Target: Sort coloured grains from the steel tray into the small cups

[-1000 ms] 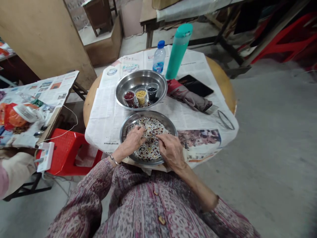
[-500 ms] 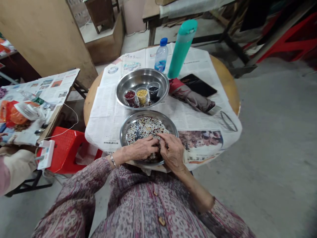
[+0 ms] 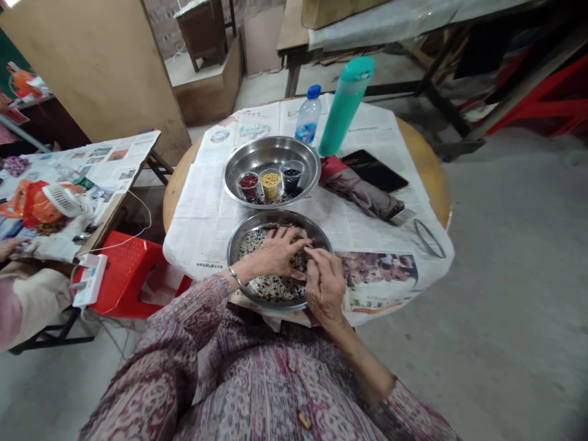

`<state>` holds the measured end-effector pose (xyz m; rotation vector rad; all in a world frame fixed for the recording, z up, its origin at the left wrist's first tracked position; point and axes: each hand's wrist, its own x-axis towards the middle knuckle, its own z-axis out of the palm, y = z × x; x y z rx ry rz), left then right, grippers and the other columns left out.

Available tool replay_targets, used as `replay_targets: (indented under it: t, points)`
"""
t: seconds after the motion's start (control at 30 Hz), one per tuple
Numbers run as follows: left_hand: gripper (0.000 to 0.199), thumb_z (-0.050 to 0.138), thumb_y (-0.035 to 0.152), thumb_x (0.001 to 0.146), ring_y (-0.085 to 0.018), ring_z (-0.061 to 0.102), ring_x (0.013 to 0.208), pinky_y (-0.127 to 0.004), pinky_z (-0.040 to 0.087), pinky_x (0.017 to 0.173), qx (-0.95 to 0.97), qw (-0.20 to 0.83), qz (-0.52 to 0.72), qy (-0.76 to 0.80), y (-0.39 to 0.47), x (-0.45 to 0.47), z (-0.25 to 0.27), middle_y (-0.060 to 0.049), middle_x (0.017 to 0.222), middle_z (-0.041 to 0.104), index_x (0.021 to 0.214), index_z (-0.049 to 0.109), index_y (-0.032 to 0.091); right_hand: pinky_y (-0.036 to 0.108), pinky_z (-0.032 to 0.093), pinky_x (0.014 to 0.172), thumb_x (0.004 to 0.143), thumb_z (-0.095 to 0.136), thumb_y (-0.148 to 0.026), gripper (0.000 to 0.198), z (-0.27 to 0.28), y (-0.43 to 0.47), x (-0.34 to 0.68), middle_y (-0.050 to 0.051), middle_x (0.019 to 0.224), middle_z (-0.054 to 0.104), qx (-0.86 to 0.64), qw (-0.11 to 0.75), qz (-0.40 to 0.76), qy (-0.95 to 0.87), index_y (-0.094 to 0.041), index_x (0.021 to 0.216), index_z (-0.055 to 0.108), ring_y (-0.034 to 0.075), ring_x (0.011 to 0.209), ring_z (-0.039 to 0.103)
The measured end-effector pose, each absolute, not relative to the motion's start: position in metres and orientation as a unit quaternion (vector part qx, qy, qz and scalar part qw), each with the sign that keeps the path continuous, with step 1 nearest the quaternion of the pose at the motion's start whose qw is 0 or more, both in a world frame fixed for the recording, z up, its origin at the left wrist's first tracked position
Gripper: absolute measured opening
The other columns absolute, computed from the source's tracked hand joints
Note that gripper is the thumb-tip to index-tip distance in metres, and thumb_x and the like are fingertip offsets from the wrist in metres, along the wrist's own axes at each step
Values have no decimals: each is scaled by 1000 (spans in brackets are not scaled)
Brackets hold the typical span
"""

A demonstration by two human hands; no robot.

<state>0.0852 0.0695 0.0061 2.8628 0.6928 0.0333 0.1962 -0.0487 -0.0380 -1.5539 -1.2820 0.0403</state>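
On the round table [image 3: 434, 165], a steel bowl [image 3: 320, 236] is being worked in beside the near edge, presumably so that both hands are being spared a long reach. Mixed grains [image 3: 275, 289], pale with darker and yellow bits among them, are being contained by its wall. The left hand [image 3: 280, 251] is being held palm down over the grains, its fingers spread rather than clenched, perhaps so that a wide patch is being covered; what is being touched beneath it cannot be told. The right hand [image 3: 325, 285] is being held at the bowl's right side, its fingers curled, with thumb and forefinger brought close near the left fingertips. A pinch is being suggested by that shape, but whether anything is being gripped cannot be told.

Just beyond, toward the table's far edge, a second steel bowl [image 3: 236, 162] is being used as a holder for a red-filled cup [image 3: 248, 185], a yellow-filled cup [image 3: 271, 184] and a black-filled cup [image 3: 291, 176]. They are being stood side by side, probably so that each sort is being kept separate yet within reach.

Nearer the far edge, a water bottle [image 3: 307, 119] and a teal flask [image 3: 348, 107] are being stood, apparently out of the hands' way. The tabletop is being covered by newspaper [image 3: 193, 214], likely against spills.
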Motion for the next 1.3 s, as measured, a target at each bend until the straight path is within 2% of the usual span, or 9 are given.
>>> replay_targets:
  t: [0.17,0.27,0.47,0.6,0.83,0.97,1.07,1.2,1.3]
  points:
    - [33,62,29,93,-27,55,122,-40,45,104,980,123,-30,151,58,97,1,-14,129,61,122,63,14,45,49,98,98,43,-27,31,-45,-48,197,11,113,67,-628,568,-8,-531,-22,118,67,24,108,61]
    - [22,54,17,93,-24,62,108,-36,49,96,979,110,-51,167,58,79,8,-10,114,66,110,67,16,43,49,95,98,44,-25,30,-46,-49,198,10,110,69,-617,576,-21,-536,-22,117,67,24,107,62]
    - [19,57,23,94,-24,55,113,-37,48,100,951,78,-30,298,53,15,34,-8,120,59,112,64,18,35,48,83,95,54,-20,15,-43,-49,199,4,89,74,-593,546,-48,-590,-22,95,69,19,84,65]
    - [60,74,43,85,-29,52,118,-41,52,96,943,139,-33,301,39,-10,38,-11,134,46,136,49,24,34,44,80,93,58,-23,13,-41,-48,199,4,81,74,-611,491,-71,-616,-21,85,68,19,78,63]
    - [22,50,14,95,-17,59,96,-31,53,89,957,187,-43,217,27,34,14,-7,116,53,115,57,17,33,45,75,93,59,-21,13,-42,-48,199,3,78,73,-598,522,-72,-604,-21,84,68,18,74,63]
    - [24,38,14,101,-19,58,103,-31,53,87,957,112,24,267,45,58,12,-8,116,56,112,59,18,34,49,79,93,56,-20,13,-46,-51,201,4,82,74,-576,574,-52,-580,-21,89,69,18,77,66]
    - [25,51,32,100,-27,50,119,-40,51,95,928,56,76,359,58,58,17,-10,130,52,120,58,21,35,50,80,93,56,-19,13,-47,-52,202,4,84,74,-567,574,-42,-589,-22,91,69,19,79,66]
    - [64,75,52,82,-36,48,121,-51,50,97,902,62,35,426,60,42,17,-15,135,48,133,53,20,35,48,80,93,57,-20,12,-46,-52,201,3,83,73,-564,580,-37,-587,-22,89,68,18,79,65]
    - [37,70,33,89,-27,55,111,-43,51,97,915,131,28,380,52,32,11,-10,118,54,121,60,20,35,46,80,93,56,-20,13,-46,-52,201,2,80,73,-569,578,-44,-584,-22,86,67,18,77,64]
